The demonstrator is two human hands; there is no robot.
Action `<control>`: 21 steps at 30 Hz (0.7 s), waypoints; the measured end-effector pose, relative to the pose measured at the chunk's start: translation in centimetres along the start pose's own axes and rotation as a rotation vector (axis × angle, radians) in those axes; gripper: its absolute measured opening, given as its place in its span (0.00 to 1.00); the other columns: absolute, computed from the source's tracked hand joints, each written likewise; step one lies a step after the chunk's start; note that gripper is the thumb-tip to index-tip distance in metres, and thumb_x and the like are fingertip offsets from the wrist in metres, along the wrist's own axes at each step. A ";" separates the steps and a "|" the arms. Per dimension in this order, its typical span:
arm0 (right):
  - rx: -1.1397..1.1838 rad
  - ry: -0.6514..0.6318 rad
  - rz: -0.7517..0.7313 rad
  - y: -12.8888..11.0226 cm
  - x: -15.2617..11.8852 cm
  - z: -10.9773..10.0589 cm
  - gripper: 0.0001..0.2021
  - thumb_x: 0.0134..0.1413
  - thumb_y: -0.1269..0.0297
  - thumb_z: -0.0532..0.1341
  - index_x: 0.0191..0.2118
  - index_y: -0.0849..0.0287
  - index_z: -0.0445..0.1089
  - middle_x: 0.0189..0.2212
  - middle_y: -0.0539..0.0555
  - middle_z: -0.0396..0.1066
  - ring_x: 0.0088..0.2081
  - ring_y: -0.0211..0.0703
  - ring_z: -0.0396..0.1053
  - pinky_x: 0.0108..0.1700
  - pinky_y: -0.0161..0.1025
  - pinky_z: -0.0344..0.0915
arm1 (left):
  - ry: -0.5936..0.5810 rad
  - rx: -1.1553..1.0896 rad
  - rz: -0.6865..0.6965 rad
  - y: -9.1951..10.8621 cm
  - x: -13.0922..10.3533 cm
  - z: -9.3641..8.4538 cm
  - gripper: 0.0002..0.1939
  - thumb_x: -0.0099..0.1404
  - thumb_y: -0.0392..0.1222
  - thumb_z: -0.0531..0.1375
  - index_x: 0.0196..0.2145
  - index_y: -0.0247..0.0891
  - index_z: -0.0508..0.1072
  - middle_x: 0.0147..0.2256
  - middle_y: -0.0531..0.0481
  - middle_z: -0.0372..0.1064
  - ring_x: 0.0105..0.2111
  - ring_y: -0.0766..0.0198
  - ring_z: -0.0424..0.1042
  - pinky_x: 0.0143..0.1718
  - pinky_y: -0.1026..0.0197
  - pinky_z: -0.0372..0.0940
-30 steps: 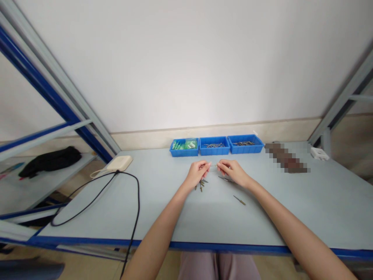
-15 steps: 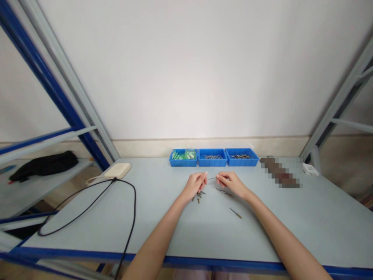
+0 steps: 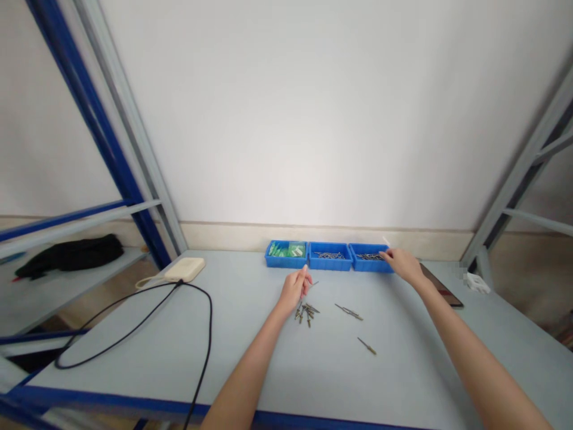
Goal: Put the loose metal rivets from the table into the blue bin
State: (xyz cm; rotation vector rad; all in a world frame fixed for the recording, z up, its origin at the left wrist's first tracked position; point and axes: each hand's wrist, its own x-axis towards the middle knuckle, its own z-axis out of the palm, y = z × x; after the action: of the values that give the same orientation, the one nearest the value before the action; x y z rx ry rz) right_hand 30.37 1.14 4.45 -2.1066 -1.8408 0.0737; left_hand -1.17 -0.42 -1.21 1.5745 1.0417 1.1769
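My left hand (image 3: 294, 289) is closed above the table, with a thin metal pin (image 3: 316, 283) sticking out of its fingers to the right. Just below it lies a small pile of pins with brass-coloured ends (image 3: 308, 313). My right hand (image 3: 401, 264) reaches over the right blue bin (image 3: 373, 267), fingertips pinched at its right side above dark thin metal pieces (image 3: 367, 257). Whatever is in that pinch is too small to make out. Between the hands, a few brass-ended pins (image 3: 350, 312) lie together, and a single one (image 3: 367, 346) rests nearer the front edge.
The middle blue bin (image 3: 331, 264) holds silvery thin pieces; the left blue bin (image 3: 286, 262) holds green-and-white packets. A dark flat object (image 3: 441, 285) and a white block (image 3: 477, 283) lie at right. At left are a cream box (image 3: 185, 269) and a looped black cable (image 3: 209, 322).
My right hand has left the spot beside my left hand and moved right and away to the right bin. My left hand stays near the pile. The camera view has shifted slightly.
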 end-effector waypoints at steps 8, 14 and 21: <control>0.042 -0.339 -0.483 -6.1 -8.2 3.0 0.08 0.43 0.60 0.66 0.32 0.54 0.73 0.34 0.54 0.73 0.36 0.47 0.68 0.32 0.36 0.55 | -0.053 0.067 0.001 -0.3 -0.3 0.4 0.31 0.60 0.67 0.44 0.23 0.35 0.66 0.14 0.56 0.56 0.12 0.72 0.54 0.16 0.69 0.51; -0.021 -0.364 -0.415 -7.1 -8.4 4.1 0.04 0.47 0.70 0.60 0.29 0.57 0.73 0.31 0.55 0.74 0.33 0.46 0.69 0.29 0.36 0.52 | -0.057 0.094 0.005 -0.2 -0.5 0.4 0.29 0.61 0.64 0.45 0.23 0.35 0.66 0.14 0.57 0.56 0.12 0.72 0.54 0.17 0.69 0.51; 0.224 -0.259 -0.335 -8.2 -6.7 4.4 0.05 0.51 0.67 0.58 0.32 0.58 0.71 0.31 0.54 0.74 0.34 0.43 0.69 0.32 0.35 0.55 | -0.113 0.179 0.051 0.2 -1.0 0.8 0.25 0.64 0.59 0.46 0.25 0.35 0.66 0.14 0.57 0.57 0.13 0.72 0.54 0.19 0.69 0.51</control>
State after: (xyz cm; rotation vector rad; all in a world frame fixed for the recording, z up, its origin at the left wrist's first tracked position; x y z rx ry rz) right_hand 20.35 -3.55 1.40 -1.6792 -2.1937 0.4661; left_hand -0.59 -1.59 -1.35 1.7952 1.0615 1.0387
